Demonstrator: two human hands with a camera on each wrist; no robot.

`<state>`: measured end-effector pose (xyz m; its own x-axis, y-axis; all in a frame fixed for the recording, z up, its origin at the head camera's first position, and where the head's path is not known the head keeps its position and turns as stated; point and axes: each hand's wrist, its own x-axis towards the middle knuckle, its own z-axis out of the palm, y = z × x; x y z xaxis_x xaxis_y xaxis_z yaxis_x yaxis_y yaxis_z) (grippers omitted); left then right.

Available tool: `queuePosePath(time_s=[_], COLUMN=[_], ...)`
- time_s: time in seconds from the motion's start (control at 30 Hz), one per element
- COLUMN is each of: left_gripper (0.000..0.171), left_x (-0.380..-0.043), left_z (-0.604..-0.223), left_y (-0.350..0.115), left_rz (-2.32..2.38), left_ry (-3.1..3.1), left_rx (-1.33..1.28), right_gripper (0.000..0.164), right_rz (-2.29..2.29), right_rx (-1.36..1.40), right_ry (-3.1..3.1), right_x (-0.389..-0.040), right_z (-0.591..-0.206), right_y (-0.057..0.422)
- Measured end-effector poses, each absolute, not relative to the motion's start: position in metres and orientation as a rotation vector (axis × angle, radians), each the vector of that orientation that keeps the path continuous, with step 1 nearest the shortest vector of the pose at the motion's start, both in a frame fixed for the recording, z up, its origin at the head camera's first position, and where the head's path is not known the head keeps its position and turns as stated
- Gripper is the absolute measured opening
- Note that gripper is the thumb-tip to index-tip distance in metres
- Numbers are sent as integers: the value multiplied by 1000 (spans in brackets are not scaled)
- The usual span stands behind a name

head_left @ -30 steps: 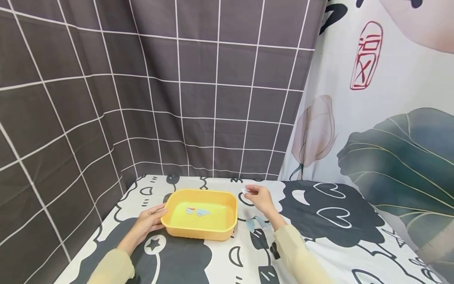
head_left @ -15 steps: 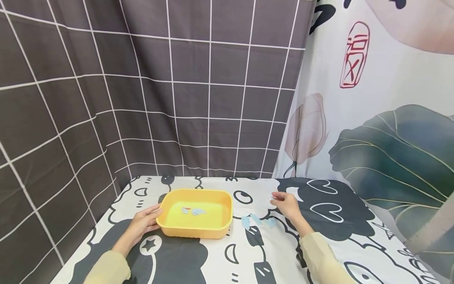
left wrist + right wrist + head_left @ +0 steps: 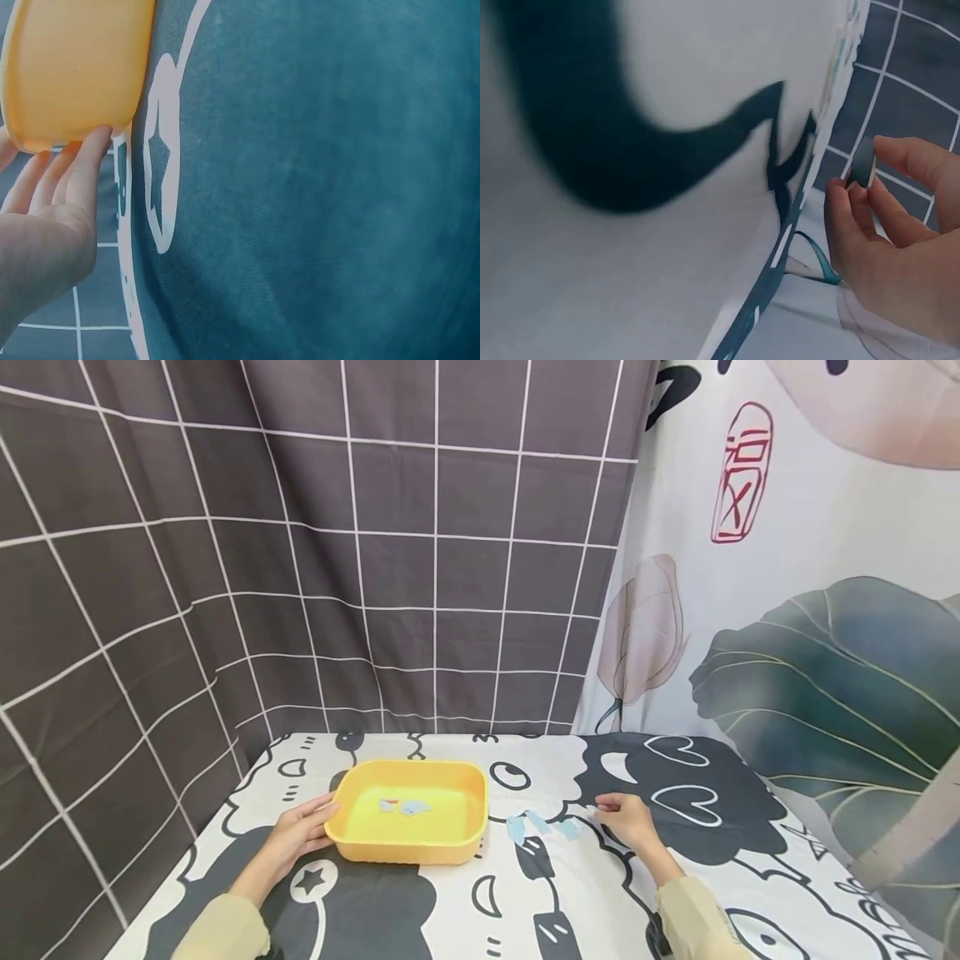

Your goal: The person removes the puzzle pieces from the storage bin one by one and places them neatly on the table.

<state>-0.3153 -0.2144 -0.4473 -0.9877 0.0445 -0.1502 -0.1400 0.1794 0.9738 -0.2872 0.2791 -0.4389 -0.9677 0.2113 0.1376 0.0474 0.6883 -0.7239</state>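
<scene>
A yellow tub (image 3: pixel 408 853) stands on the patterned cloth. My left hand (image 3: pixel 297 828) rests against its left end, fingers mostly straight, with fingertips (image 3: pixel 97 139) on the outer wall in the left wrist view. Inside lie two small pale-blue scraps (image 3: pixel 415 807), one with a touch of red. My right hand (image 3: pixel 628 821) is to the right of the tub and pinches a small thin flat piece (image 3: pixel 862 163) between thumb and fingertips. It looks dark in the right wrist view; its kind cannot be told. Between tub and right hand lie several light-blue scraps (image 3: pixel 568 829).
The patterned black-and-white cloth (image 3: pixel 517 902) covers the table. A dark grid curtain (image 3: pixel 397 568) hangs behind and at the left. On the right is a pale curtain (image 3: pixel 667 510) with leaf and flower prints.
My right hand has moved right, away from the tub, and slightly nearer, still pinching a small piece. The left hand stays at the tub. The head view has turned slightly right.
</scene>
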Motion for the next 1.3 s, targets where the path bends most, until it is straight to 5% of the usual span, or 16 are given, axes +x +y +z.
queuePosePath(time_s=[1.3], left_gripper=[67], left_x=[-315], left_z=[-448], left_y=[-215], left_rz=[1916], left_ry=[2318], left_rx=[-70], right_gripper=[38], right_rz=[1270], right_rx=[-185], right_ry=[-2706], right_x=[-292], right_z=[-446], right_y=[274])
